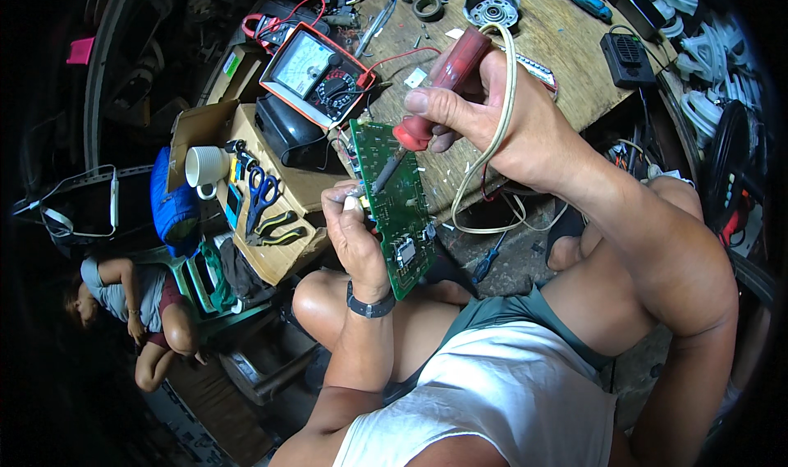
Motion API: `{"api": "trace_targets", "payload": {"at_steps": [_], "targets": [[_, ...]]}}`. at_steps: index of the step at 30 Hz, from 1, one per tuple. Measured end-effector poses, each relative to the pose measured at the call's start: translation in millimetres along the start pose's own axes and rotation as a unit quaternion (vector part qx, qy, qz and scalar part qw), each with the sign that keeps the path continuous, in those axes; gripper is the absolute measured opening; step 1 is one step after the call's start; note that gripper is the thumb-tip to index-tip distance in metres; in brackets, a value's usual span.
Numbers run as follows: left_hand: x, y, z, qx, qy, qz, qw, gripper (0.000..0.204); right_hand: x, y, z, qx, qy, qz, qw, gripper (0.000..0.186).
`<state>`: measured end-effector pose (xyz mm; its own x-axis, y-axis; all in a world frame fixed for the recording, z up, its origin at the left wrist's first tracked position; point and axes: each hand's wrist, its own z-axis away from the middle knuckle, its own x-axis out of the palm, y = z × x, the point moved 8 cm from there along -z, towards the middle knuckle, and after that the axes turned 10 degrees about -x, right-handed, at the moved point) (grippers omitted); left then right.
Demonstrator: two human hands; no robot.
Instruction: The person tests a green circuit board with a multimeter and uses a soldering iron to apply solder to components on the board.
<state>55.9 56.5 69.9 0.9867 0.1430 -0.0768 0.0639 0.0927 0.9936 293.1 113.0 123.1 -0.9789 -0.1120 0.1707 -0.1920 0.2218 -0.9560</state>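
The right hand (525, 118) has its thumb and fingers closed around the red handle of a soldering iron (464, 61), whose pale cord (506, 106) loops past the wrist and hangs below. The left hand (355, 241) pinches the near-left edge of a green circuit board (400, 208), fingers folded behind it; a dark watch (369, 305) circles that wrist. The board is held steeply tilted above the lap, and the iron's dark shaft slants down across its face toward the left fingertips.

Left of the board, an open cardboard box (190, 130) contains a white mug (203, 167) tipped on its side, blue-handled scissors (263, 186) and pliers (279, 231) with yellow-and-black grips. Beside the box, a red-framed analog multimeter (308, 69) leans at an angle.

The worn wooden workbench (566, 40) carries a roll of tape (428, 8) and a round metal part (492, 9). A black device (629, 59) stands at its right edge. At far left, another person (148, 295) is near a green plastic chair (195, 282).

Whether the iron's tip touches the board cannot be told. The right hand's lower fingers are partly hidden, and the outer room fades into darkness.
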Motion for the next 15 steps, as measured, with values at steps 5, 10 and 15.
{"api": "trace_targets", "payload": {"at_steps": [5,10,15], "targets": [[-3.0,-1.9,-0.8,0.006,-0.005,-0.002,1.000,0.012,-0.9,4.0,2.0,0.026,0.016,-0.004,1.000,0.038],[-1.6,-0.5,0.4,0.002,-0.009,-0.009,1.000,0.012,-3.0,2.7,1.0,0.024,0.013,0.001,1.000,0.038],[-0.8,-0.9,-0.1,0.000,-0.007,-0.007,1.000,0.011,-2.3,5.4,0.5,0.012,0.007,-0.010,1.000,0.039]]}}
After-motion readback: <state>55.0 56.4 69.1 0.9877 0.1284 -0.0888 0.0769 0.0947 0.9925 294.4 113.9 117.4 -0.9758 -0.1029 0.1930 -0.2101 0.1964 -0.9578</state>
